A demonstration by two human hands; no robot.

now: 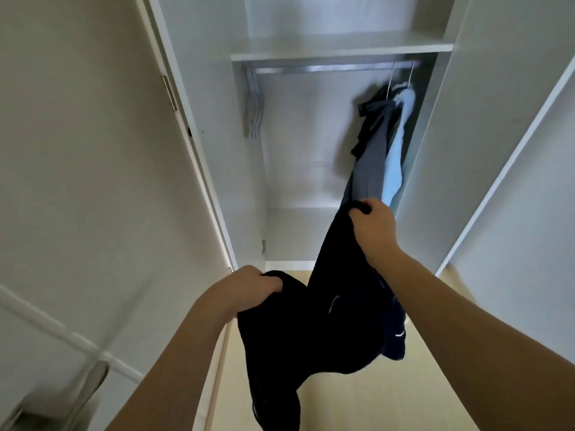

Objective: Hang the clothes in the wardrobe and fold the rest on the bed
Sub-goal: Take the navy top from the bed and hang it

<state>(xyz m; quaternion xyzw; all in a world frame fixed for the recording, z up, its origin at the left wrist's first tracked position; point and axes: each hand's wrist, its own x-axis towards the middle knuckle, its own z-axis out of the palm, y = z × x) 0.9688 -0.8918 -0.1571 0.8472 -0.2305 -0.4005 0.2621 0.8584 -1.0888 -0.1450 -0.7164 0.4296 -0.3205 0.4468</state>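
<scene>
Before the open wardrobe (311, 169), low in the view, both hands hold one dark garment (314, 331). At about 7 o'clock the left hand (252, 289) has its fingers curled round a bunched edge of the cloth; at about 3 o'clock the right hand (373, 227) is raised higher, clamped on another fold of it. The garment hangs between and below them, twisted, its lower end cut off by the bottom edge, so I cannot tell what kind of clothing it is; a small pale mark shows on a dark blue part near its right side. Up at 12 o'clock a metal rail (329, 68) runs under a white shelf (339, 48). Several bare hangers (255, 110) crowd the rail's left end, blurred. At 1 o'clock a grey garment (371, 157) and a light blue shirt (395, 163) hang from the rail, their lower ends hidden behind the right hand. Pale floor (357, 399) shows below.
</scene>
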